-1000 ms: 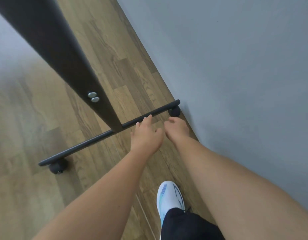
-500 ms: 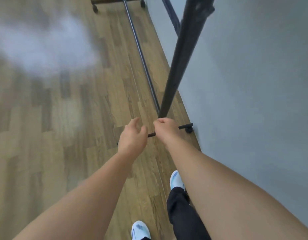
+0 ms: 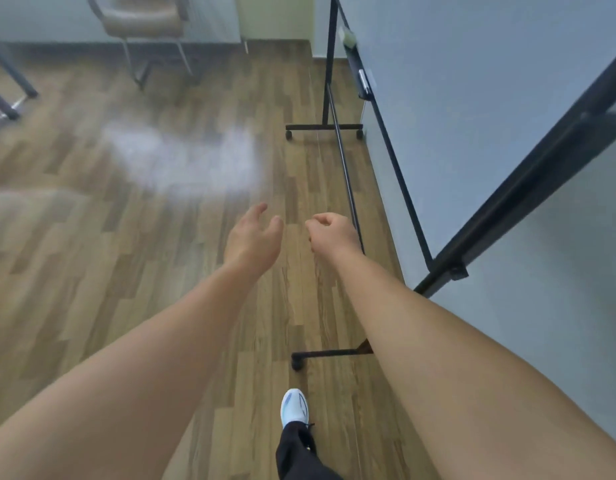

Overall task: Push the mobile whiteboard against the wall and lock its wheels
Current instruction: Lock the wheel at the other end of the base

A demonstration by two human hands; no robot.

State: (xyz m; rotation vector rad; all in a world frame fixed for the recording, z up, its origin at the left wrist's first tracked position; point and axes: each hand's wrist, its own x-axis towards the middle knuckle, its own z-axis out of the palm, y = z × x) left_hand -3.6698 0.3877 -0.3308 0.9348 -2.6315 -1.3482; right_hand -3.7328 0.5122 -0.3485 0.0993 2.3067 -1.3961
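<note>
The mobile whiteboard (image 3: 507,81) stands edge-on along the grey wall on the right, in a black frame (image 3: 528,171). Its near foot bar (image 3: 331,353) ends in a black caster (image 3: 297,362); the far foot bar (image 3: 324,127) has a caster at each end. A thin low rail (image 3: 346,174) joins the two feet. My left hand (image 3: 253,237) hangs above the floor with fingers apart, holding nothing. My right hand (image 3: 331,233) is loosely curled beside the rail, touching nothing.
A brown chair (image 3: 145,22) on metal legs stands at the back left. Dark table legs (image 3: 8,81) show at the far left. My white shoe (image 3: 294,407) is on the wooden floor just behind the near caster.
My view has risen from the near foot bar to the whole stand. Both hands have come off the bar and lifted into the air.
</note>
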